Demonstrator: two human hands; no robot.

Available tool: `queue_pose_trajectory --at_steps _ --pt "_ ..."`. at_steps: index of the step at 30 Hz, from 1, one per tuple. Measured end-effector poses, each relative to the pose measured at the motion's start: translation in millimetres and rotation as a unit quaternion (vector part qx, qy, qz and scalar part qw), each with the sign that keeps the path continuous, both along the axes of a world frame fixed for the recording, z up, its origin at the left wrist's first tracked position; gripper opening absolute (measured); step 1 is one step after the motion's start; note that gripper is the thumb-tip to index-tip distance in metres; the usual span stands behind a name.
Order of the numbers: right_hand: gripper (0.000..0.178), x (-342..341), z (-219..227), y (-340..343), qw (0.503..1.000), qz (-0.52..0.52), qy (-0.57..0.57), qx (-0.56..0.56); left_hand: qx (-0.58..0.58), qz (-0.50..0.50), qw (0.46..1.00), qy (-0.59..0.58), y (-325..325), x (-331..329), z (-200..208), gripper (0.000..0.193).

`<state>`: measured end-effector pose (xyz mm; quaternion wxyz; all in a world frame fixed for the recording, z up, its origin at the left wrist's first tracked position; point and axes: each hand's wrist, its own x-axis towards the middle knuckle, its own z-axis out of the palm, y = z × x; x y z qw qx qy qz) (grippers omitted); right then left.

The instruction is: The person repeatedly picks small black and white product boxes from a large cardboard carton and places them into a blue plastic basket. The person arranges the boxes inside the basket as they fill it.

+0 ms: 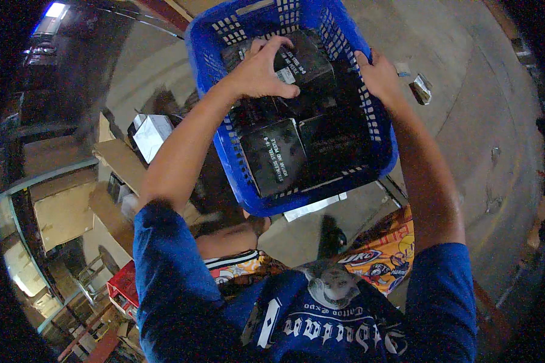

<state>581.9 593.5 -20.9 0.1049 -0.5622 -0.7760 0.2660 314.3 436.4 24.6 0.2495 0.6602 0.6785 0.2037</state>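
Observation:
A blue plastic basket (257, 204) with slotted walls is in front of me, holding several black cardboard boxes with white print. My left hand (261, 74) reaches into its far part, thumb and fingers spanning the end of one black box (311, 66) and gripping it. That box sits tilted on top of others. Closer to me lie another black box (273, 154) and a darker black box (333, 142), side by side. My right hand (378, 75) is wrapped round the basket's right rim; part of its fingers is hidden behind the rim.
On the concrete floor to the right lies a crumpled shiny scrap (420, 89). To the left are a white box (153, 138), wooden boards (116, 162) and a red crate (124, 287). Below the basket, bare legs and patterned orange shorts (378, 254) show.

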Motion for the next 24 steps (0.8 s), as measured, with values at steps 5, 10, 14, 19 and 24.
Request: queue_pose_trajectory --at_steps 5,10,14,19,24 --pt "0.055 1 1 1 1.0 -0.007 -0.011 0.023 -0.031 0.038 0.993 -0.109 -38 -14 -5 0.101" --pt "0.058 2 5 -2 0.999 0.004 -0.032 0.019 -0.027 0.003 0.999 -0.022 -49 -3 14 0.112" --pt "0.058 1 10 -4 0.999 -0.006 -0.034 -0.012 -0.087 -0.033 0.99 0.105 -28 8 32 0.116" --pt "0.06 1 8 -2 0.998 0.005 0.014 -0.067 -0.131 -0.09 0.962 0.221 0 13 42 0.117" --pt "0.061 -1 7 -2 0.999 -0.004 -0.022 -0.032 -0.166 -0.089 0.965 0.182 0 12 39 0.123"
